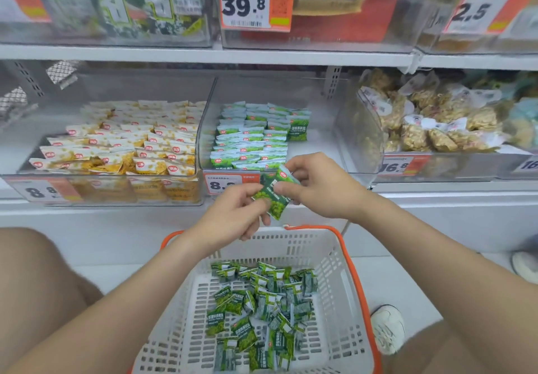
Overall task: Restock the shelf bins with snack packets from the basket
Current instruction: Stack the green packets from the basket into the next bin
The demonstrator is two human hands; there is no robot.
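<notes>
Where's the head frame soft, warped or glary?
Head view: 2.5 price tag blurred at the edge; shelf edge bows slightly; clear bin front hazy; centre sharper, left hand and right hand pinching the green snack packet; light even.

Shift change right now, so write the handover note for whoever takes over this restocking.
Left hand and right hand both pinch the held green packets, above the basket and in front of the middle bin.
Done: rows of green packets fill the left part of that bin; its right side is bare.
Left: many loose packets lie in the basket. Place the held ones in the bin, then carry on with the rest.
</notes>
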